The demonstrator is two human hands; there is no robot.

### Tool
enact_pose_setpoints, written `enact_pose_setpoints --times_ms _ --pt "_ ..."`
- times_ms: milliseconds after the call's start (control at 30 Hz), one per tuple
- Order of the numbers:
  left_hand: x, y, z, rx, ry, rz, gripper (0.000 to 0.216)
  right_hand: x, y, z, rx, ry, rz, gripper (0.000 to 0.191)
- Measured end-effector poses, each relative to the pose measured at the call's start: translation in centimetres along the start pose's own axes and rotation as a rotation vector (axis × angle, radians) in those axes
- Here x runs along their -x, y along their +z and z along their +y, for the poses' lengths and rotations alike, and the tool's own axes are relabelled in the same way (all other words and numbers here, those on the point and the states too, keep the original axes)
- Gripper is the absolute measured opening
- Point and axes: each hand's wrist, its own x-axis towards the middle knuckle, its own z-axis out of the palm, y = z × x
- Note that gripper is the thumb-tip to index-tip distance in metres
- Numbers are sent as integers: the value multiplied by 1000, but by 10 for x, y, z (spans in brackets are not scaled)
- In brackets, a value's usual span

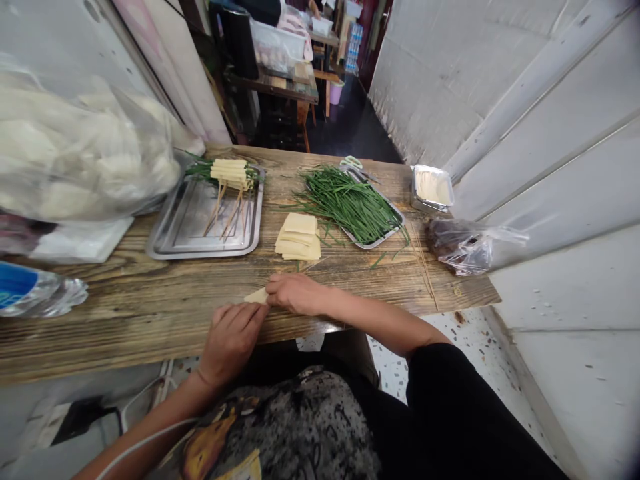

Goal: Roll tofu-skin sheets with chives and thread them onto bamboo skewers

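Note:
Near the table's front edge my left hand [234, 337] and my right hand [295, 293] meet over a pale yellow tofu sheet [256, 296]. Both hands have their fingers curled onto it, and most of the sheet is hidden beneath them. Just beyond lies a stack of tofu sheets [299, 238]. Long green chives [353, 203] heap over a metal tray behind the stack, to the right. A larger metal tray [183, 217] at the left holds skewered tofu rolls [231, 172] with green ends showing and wooden sticks pointing toward me.
Loose skewers [425, 267] lie at the right, near a bagged dark item [457, 247] and a foil container [433, 188]. Scissors [351, 162] rest by the far edge. A large plastic bag [85, 147] and a water bottle [37, 291] occupy the left.

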Motion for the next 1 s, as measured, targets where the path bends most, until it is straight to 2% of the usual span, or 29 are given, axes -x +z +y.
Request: enact_pose_setpoints --times_ms 167,400,567,700,833,1000 --pt "7 4 2 -24 5 27 30 -3 -10 1 13 7 26 33" --pt "-11 0 -10 27 30 1 26 -4 -6 1 3 64 51 34" --pt "-22 -3 -15 136 -58 -49 28 6 14 -13 86 192 182 28" --pt "-21 -1 -13 166 -121 -94 31 13 36 -24 140 212 282 32" --pt "-15 -1 -3 46 -97 -62 31 13 45 -24 128 248 288 31" --pt "-12 -3 8 -156 -56 -18 29 9 36 -12 128 166 223 28"
